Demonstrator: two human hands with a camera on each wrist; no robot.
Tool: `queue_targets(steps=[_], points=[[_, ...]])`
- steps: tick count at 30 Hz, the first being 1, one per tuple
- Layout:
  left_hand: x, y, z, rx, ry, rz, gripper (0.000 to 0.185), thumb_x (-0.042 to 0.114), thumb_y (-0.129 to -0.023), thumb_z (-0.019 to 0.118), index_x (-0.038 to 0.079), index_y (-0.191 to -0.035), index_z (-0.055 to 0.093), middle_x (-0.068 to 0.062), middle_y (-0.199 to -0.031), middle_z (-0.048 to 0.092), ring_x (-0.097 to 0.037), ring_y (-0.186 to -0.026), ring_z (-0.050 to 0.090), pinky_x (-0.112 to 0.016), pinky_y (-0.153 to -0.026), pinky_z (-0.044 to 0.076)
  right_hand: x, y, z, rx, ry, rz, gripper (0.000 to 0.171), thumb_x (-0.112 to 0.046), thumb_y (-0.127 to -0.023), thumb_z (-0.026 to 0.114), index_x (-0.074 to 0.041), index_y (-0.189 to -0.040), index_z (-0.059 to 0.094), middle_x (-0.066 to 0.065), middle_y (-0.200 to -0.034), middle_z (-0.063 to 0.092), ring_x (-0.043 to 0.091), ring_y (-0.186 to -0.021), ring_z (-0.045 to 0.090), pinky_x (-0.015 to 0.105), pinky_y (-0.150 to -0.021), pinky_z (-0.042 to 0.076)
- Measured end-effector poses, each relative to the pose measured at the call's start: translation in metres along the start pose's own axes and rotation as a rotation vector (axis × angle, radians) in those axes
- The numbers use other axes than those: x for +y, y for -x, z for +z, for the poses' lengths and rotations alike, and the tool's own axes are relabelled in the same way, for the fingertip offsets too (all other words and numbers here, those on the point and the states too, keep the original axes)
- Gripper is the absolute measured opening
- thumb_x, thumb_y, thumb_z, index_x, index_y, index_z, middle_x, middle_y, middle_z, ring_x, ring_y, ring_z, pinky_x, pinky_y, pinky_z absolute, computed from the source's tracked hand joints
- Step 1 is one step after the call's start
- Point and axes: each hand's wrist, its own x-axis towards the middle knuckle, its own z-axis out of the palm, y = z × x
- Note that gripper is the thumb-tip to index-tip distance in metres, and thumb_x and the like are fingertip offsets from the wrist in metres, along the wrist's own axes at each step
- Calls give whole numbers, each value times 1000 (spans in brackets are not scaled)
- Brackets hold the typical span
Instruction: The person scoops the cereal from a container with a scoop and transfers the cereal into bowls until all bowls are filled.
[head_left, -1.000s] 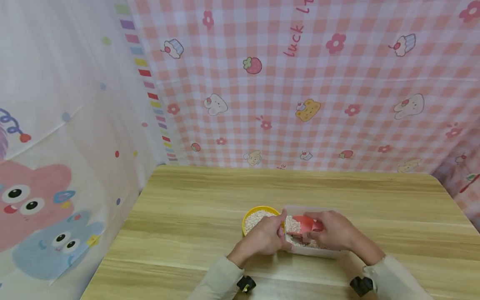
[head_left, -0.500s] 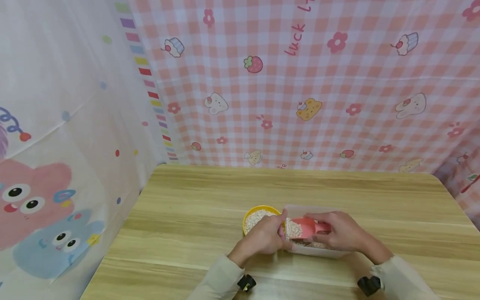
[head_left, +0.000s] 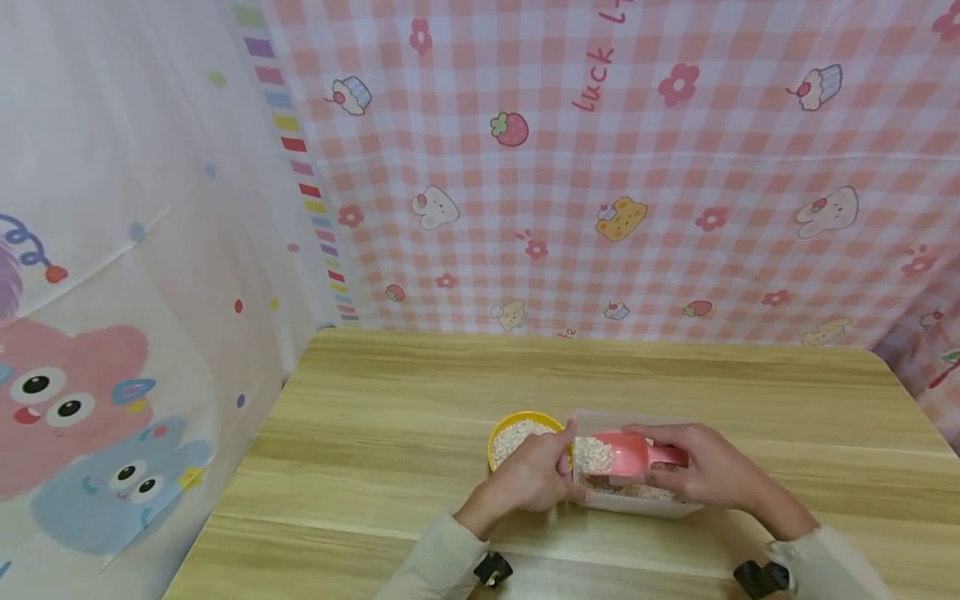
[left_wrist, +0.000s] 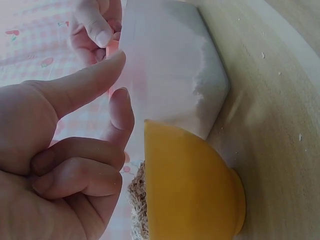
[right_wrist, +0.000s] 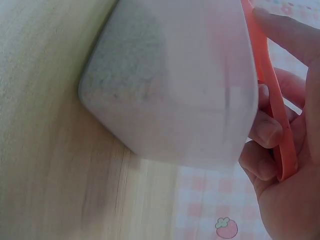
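A pink scoop (head_left: 628, 452) carrying pale flakes that look like oats (head_left: 595, 456) sits at the top of a translucent plastic container (head_left: 637, 503). My right hand (head_left: 708, 467) grips its handle (right_wrist: 280, 115), fingers curled round it. At the container's left end is my left hand (head_left: 532, 468), its thumb and a finger at the rim; in the left wrist view its other fingers (left_wrist: 85, 170) are curled. More flakes fill a yellow bowl (left_wrist: 192, 180), which stands just left of the container, partly hidden behind my left hand in the head view.
Container and bowl stand on a wooden table (head_left: 390, 400). A pink checked cloth (head_left: 555, 167) hangs behind the far edge, and a white printed cloth (head_left: 172, 250) hangs at left. A few loose flakes (left_wrist: 263, 55) lie on the tabletop.
My right hand has moved to the right with the scoop, and the flakes in its blade show more fully. The left hand, container and bowl have stayed in place.
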Motion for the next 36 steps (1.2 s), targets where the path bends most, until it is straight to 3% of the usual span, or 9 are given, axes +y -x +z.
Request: queue_targets(steps=[10, 19, 26, 36], points=[[-2, 3, 1, 13, 0, 11, 100, 22, -76, 87, 5, -155, 28, 9, -66, 58, -3, -57, 51, -18, -61, 44, 3, 3, -1, -5, -124, 2, 53, -21, -87, 77, -2, -134, 60, 15, -121, 68, 2, -83, 59, 23, -70, 53], [-4, 4, -1, 28, 16, 26, 98, 20, -77, 87, 6, -155, 29, 11, -66, 59, -2, -58, 53, -18, -64, 46, 6, 5, 1, 14, -211, 57, 54, -19, -88, 76, -1, -135, 58, 3, -91, 66, -1, -59, 44, 22, -49, 43], [-7, 8, -6, 59, 33, 29, 94, 24, -78, 86, 6, -154, 33, 12, -68, 58, -4, -58, 52, -19, -70, 45, 7, 6, 2, 25, -216, 72, 54, -21, -88, 76, -2, -136, 58, 3, -93, 67, 0, -61, 46, 23, -50, 43], [-23, 19, -19, 139, 66, 50, 74, 31, -81, 82, 10, -145, 49, 12, -77, 59, -4, -66, 49, -24, -76, 45, 12, 9, 3, 47, -264, 71, 53, -16, -89, 75, -1, -137, 57, -5, -76, 62, 0, -59, 47, 24, -49, 44]])
